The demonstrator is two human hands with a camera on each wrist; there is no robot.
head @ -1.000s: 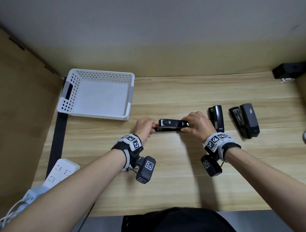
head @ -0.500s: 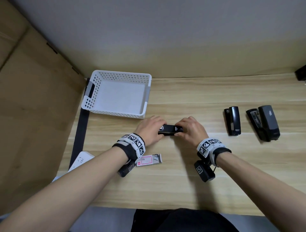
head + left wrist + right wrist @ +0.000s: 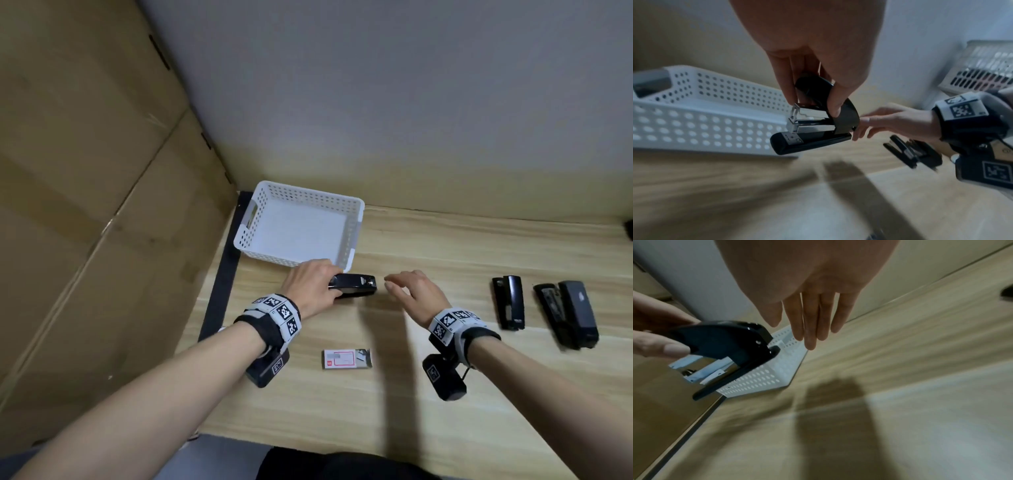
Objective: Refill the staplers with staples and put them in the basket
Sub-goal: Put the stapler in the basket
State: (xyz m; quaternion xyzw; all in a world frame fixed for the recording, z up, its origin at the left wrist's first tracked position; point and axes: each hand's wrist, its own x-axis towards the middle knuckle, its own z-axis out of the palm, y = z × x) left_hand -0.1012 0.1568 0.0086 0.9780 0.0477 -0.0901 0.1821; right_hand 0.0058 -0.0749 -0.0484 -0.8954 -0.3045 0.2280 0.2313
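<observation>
At the counter's far-left corner sits the basket (image 3: 352, 236). Just before it, the left hand (image 3: 310, 286) pinches a stapler (image 3: 356, 286), likely for dropping in; the right hand (image 3: 416, 294) hovers beside, fingers relaxed, empty.

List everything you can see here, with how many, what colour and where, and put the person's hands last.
Held stapler: one, black with a metal magazine, above the table near the basket's front corner.
Other staplers: two, black, lying on the table at the right, one narrower, one bulkier.
Basket: one, white, perforated, at the back left of the table, nothing inside.
Staple box: one, white with red, on the table in front.
Table: one, light wood.
Cardboard panel: brown, at the left.
Wrist bands: two, grey with black and white markers, one per wrist.
Left hand: grips the held stapler.
Right hand: open, fingers straight, just right of the held stapler, holding nothing.
</observation>
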